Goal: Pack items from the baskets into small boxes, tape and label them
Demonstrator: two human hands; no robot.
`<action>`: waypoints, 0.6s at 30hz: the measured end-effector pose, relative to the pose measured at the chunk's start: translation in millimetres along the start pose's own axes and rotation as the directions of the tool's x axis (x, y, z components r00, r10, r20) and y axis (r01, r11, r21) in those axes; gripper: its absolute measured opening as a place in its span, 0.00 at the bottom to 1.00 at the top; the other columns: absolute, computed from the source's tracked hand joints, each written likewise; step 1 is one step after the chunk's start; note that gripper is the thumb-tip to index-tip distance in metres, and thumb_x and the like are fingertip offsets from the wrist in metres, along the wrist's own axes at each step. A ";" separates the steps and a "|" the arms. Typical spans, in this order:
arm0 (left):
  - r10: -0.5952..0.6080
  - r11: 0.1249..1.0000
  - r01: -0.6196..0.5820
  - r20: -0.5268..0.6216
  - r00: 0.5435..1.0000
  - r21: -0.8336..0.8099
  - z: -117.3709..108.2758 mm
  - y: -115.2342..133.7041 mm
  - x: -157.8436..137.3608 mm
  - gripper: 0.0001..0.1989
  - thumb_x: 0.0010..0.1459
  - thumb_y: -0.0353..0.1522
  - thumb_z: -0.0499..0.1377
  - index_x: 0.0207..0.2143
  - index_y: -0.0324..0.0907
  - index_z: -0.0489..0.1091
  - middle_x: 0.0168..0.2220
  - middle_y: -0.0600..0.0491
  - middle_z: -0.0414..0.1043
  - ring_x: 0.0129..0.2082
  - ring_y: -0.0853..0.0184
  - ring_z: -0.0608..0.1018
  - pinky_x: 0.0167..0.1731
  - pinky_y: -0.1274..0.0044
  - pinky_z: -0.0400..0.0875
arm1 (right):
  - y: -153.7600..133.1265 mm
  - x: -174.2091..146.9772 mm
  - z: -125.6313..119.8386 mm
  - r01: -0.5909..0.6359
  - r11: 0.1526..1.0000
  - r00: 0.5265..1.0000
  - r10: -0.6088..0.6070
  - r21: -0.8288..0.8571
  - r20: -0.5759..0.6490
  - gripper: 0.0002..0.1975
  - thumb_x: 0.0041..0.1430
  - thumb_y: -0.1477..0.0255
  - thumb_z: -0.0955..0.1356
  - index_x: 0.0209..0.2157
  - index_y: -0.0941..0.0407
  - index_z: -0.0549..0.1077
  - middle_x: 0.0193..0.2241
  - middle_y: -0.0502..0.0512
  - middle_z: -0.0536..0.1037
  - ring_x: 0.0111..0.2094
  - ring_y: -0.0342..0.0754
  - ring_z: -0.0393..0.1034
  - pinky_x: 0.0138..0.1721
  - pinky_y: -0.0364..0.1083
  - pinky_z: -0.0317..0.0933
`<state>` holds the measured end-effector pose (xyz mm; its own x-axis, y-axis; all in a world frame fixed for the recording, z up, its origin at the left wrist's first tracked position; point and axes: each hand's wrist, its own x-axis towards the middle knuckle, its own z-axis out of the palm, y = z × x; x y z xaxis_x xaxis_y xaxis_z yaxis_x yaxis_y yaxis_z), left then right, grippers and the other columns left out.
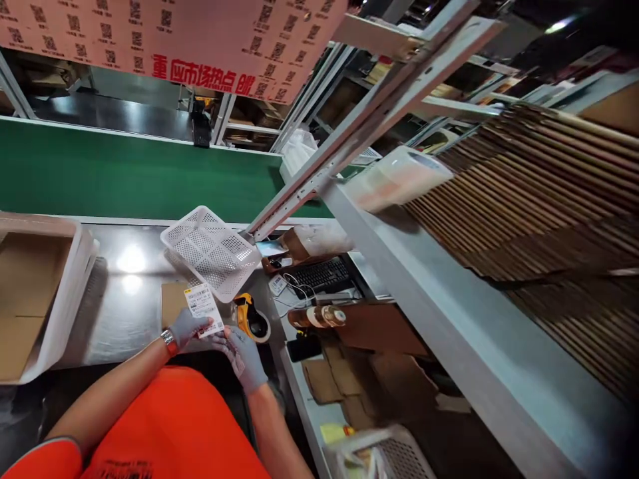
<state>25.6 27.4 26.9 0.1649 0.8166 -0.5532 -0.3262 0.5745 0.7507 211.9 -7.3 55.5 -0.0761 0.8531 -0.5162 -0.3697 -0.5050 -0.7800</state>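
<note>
A white shipping label with a barcode and a yellow corner is held up over the metal bench. My left hand, in a grey glove, pinches its lower left part. At the label's lower right corner, the fingertips of my gloved right hand close on the edge, partly hidden by the palm. Behind the left hand lies a flat piece of cardboard. A yellow tape dispenser with a roll of tape sits just beyond my right hand. Above the label is a white perforated basket with nothing in it.
Left stands a white bin holding cardboard. A green conveyor belt runs behind the bench. On the right are a keyboard, a brown bottle-like roll, a slanting metal post and a shelf with stacked cardboard.
</note>
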 end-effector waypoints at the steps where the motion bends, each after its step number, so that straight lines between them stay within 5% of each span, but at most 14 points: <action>1: -0.001 1.000 0.001 0.006 1.000 -0.002 5.7 -2.3 -2.1 0.27 0.40 0.41 0.81 0.42 0.39 0.82 0.41 0.43 0.87 0.39 0.53 0.86 0.39 0.64 0.84 | -0.4 -3.0 -5.8 0.005 1.000 1.000 -0.005 -0.007 0.004 0.29 0.38 0.49 0.89 0.34 0.55 0.86 0.30 0.56 0.87 0.32 0.52 0.83 0.38 0.50 0.78; 6: 0.018 0.999 -0.019 0.034 0.999 0.048 37.8 -14.4 -10.9 0.26 0.41 0.39 0.80 0.43 0.40 0.79 0.42 0.42 0.86 0.41 0.52 0.86 0.44 0.61 0.83 | -2.2 -19.0 -34.5 0.041 0.998 0.999 -0.041 -0.041 -0.008 0.29 0.38 0.46 0.88 0.31 0.55 0.87 0.29 0.57 0.86 0.30 0.51 0.81 0.35 0.49 0.77; 9: 0.049 0.984 -0.049 0.005 0.999 0.174 57.9 -21.9 -19.0 0.28 0.43 0.37 0.78 0.47 0.38 0.80 0.49 0.37 0.87 0.51 0.46 0.87 0.53 0.59 0.82 | -1.7 -30.0 -49.8 0.048 0.999 0.999 -0.049 -0.025 -0.007 0.32 0.35 0.46 0.89 0.29 0.58 0.86 0.28 0.55 0.85 0.29 0.48 0.79 0.33 0.46 0.75; 13: 0.298 0.822 -0.180 -0.139 0.944 0.540 80.7 -33.9 -39.2 0.37 0.44 0.31 0.77 0.59 0.39 0.80 0.66 0.35 0.79 0.69 0.45 0.78 0.70 0.60 0.71 | 6.0 -44.2 -70.6 0.087 0.996 0.995 -0.086 0.027 -0.055 0.32 0.35 0.45 0.89 0.26 0.58 0.84 0.26 0.55 0.84 0.28 0.47 0.76 0.31 0.46 0.73; 15: 0.371 0.717 -0.269 -0.025 0.928 0.644 91.3 -41.6 -51.2 0.27 0.50 0.33 0.74 0.54 0.41 0.83 0.63 0.39 0.82 0.66 0.48 0.80 0.70 0.62 0.72 | 13.1 -50.6 -81.7 0.109 0.993 0.992 -0.105 0.048 -0.066 0.32 0.37 0.45 0.88 0.26 0.58 0.84 0.26 0.55 0.84 0.28 0.47 0.76 0.31 0.47 0.73; 18: 0.261 0.684 -0.309 0.174 0.950 0.660 108.1 -55.6 -66.0 0.12 0.60 0.40 0.67 0.39 0.44 0.86 0.44 0.46 0.88 0.47 0.54 0.86 0.56 0.66 0.79 | 25.5 -61.1 -98.8 0.134 0.990 0.989 -0.131 0.051 -0.062 0.31 0.40 0.43 0.87 0.29 0.58 0.86 0.26 0.55 0.84 0.28 0.46 0.76 0.31 0.46 0.72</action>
<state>133.5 -52.4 60.7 0.2335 0.9351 -0.2666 0.3405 0.1782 0.9232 298.6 -85.3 32.1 0.0305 0.9021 -0.4304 -0.4235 -0.3784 -0.8231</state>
